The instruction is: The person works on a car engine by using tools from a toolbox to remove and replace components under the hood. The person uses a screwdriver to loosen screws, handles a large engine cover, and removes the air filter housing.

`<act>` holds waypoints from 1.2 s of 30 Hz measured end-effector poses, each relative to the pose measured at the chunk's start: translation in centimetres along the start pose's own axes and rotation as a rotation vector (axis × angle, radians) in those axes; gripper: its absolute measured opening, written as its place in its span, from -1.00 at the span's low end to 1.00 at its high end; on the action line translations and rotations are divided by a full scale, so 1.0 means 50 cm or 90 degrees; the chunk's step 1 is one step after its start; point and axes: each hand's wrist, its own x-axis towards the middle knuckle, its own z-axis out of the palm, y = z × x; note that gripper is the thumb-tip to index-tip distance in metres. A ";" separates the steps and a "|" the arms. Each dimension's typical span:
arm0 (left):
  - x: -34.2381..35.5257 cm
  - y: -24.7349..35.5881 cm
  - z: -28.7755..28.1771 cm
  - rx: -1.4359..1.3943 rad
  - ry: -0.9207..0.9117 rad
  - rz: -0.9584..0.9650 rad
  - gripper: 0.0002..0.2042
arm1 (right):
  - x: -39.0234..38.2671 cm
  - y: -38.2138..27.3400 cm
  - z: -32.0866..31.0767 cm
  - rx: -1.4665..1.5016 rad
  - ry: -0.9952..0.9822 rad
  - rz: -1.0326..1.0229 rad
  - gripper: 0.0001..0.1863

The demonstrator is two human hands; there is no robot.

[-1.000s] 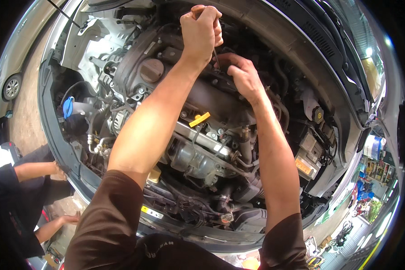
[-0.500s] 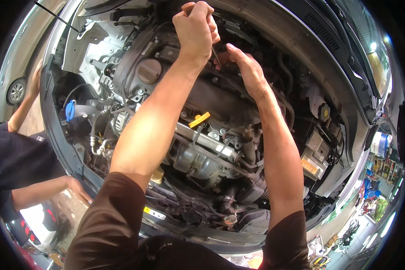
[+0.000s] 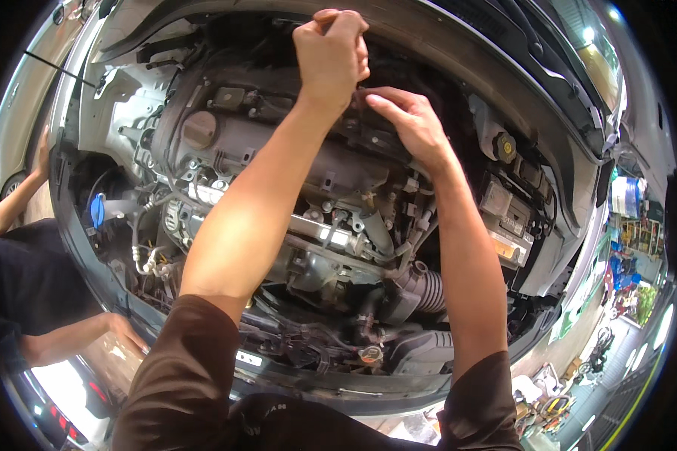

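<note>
Below curled left hand [image 3: 332, 56], engine cover [image 3: 344, 161], right hand [image 3: 415, 129] close by

Co-worker in dark top [image 3: 34, 274], 9 o'clock, forearms toward the car's edge. Silvery parked car [image 3: 24, 113] behind, 10 o'clock. White vehicle with red tail lights [image 3: 68, 378], 8 o'clock. Blue cap [image 3: 98, 210], 9 o'clock. Battery [image 3: 511, 246], 3 o'clock; yellow-marked reservoir cap [image 3: 505, 146], 2 o'clock. Blue-and-white tub [image 3: 627, 197], far 3 o'clock, near stocked shelves [image 3: 644, 237]. Bright lamp [image 3: 587, 34], 2 o'clock.
</note>
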 end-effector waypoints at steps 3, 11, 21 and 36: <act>0.007 -0.009 -0.028 -0.005 0.028 -0.010 -0.60 | 0.007 -0.005 0.016 -0.023 -0.012 0.009 -0.58; 0.014 -0.024 -0.088 -0.038 0.008 0.033 -0.66 | 0.035 -0.013 0.032 -0.070 -0.063 0.072 -0.66; 0.004 -0.017 -0.078 -0.050 0.005 0.014 -0.69 | 0.036 0.010 0.032 -0.046 -0.046 0.060 -0.54; 0.000 -0.040 -0.073 -0.085 0.068 0.041 -0.64 | 0.031 0.018 0.051 0.023 -0.025 0.058 -0.50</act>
